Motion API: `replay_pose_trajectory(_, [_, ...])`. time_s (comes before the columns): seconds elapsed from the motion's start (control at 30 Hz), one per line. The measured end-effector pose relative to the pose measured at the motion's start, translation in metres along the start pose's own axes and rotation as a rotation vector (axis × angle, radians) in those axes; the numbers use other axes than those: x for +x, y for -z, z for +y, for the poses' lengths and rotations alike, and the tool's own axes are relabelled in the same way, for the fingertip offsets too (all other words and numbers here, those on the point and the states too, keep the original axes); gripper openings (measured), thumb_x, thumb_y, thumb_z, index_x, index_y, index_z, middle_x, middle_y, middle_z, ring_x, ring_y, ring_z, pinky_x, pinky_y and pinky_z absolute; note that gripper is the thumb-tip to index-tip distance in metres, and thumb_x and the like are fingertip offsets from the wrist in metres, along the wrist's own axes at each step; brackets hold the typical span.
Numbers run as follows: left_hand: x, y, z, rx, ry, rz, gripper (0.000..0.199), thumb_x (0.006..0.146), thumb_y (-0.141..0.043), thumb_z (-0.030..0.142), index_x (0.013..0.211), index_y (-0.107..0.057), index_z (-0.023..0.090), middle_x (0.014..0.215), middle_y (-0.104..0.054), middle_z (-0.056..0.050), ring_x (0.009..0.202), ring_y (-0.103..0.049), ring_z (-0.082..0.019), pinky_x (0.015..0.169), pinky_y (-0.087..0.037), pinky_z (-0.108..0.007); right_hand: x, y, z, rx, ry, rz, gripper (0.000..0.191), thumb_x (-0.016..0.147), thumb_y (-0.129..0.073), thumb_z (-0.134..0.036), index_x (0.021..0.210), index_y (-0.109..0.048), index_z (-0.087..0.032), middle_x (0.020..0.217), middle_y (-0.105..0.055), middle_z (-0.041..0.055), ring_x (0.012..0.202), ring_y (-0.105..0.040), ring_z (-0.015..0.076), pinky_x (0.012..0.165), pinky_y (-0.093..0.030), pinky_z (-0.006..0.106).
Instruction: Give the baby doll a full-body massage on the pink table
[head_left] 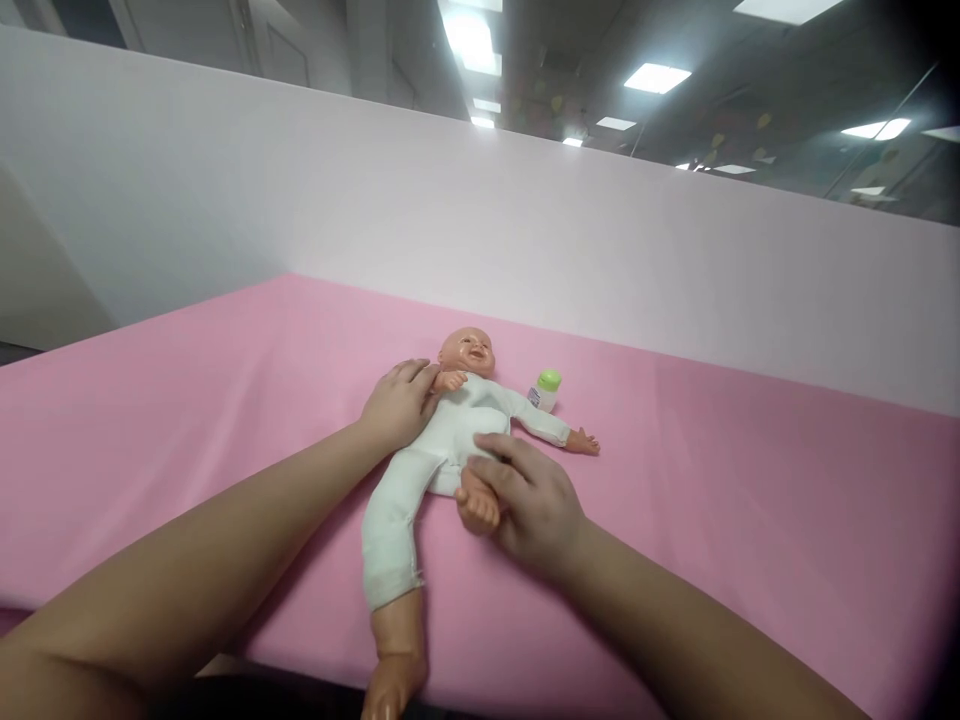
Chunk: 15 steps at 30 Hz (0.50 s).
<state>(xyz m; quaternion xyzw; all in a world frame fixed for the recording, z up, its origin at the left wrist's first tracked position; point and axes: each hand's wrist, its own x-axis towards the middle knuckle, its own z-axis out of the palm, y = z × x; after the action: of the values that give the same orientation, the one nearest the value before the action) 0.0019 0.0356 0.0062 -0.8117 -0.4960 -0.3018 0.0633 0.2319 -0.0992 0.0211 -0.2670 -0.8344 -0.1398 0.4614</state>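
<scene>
A baby doll [466,415] with a white cloth body lies on its back, its head away from me. My left hand [403,405] is closed around the doll's arm at its side, just below the head, with the small plastic hand [450,381] sticking out past my fingers. In my right hand [534,495] is the doll's bent leg, gripped near the ankle, and the foot [478,508] points toward me. The other leg [394,540] stretches out to the table's front edge. The doll's far arm [551,425] is spread to the right, untouched.
A small bottle with a green cap [548,385] stands beside the doll's outstretched arm. Pink cloth [750,520] covers the table. Behind it rises a white partition [525,230], with lit ceiling panels beyond. The table's front edge runs close to my body.
</scene>
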Motion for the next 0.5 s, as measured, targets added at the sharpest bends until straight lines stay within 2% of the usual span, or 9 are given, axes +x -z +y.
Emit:
replay_pose_trajectory(0.13, [-0.001,0.0,0.001,0.142,-0.02,-0.084,0.051,0.104,-0.043,0.038,0.152,-0.054,0.028,0.164,-0.043,-0.011,0.153,-0.031,-0.04,0.121,-0.032,-0.058,0.0,-0.013,0.015,-0.078,-0.11,-0.027,0.02,0.096,-0.067,-0.027,0.114,-0.068,-0.02,0.123,-0.072,0.0128,0.104,-0.073,0.0252,0.081,-0.065,0.038])
replay_pose_trajectory(0.3, [0.0,0.006,0.0,0.152,-0.068,-0.129,0.053,0.102,-0.048,0.034,0.154,-0.052,0.038,0.171,-0.031,-0.006,0.158,-0.017,-0.044,0.119,-0.029,-0.065,0.001,-0.023,0.019,-0.091,-0.2,-0.096,0.014,0.098,-0.063,-0.029,0.108,-0.07,-0.02,0.123,-0.072,0.0116,0.105,-0.074,0.024,0.08,-0.066,0.036])
replay_pose_trajectory(0.4, [0.0,0.006,-0.001,0.097,-0.035,-0.129,0.052,0.101,-0.048,0.034,0.152,-0.054,0.039,0.169,-0.036,-0.004,0.158,-0.021,-0.04,0.121,-0.029,-0.062,0.0,-0.023,0.021,-0.072,-0.204,-0.104,0.019,0.098,-0.064,-0.029,0.114,-0.069,-0.02,0.126,-0.071,0.0119,0.11,-0.072,0.0244,0.084,-0.066,0.036])
replay_pose_trajectory(0.5, [0.001,0.006,-0.005,-0.042,0.018,-0.074,0.05,0.1,-0.05,0.036,0.149,-0.058,0.033,0.159,-0.051,-0.006,0.151,-0.038,-0.034,0.122,-0.033,-0.054,0.0,-0.019,0.021,-0.039,-0.155,-0.049,0.024,0.096,-0.065,-0.025,0.12,-0.067,-0.02,0.128,-0.07,0.0127,0.111,-0.072,0.0239,0.087,-0.065,0.037])
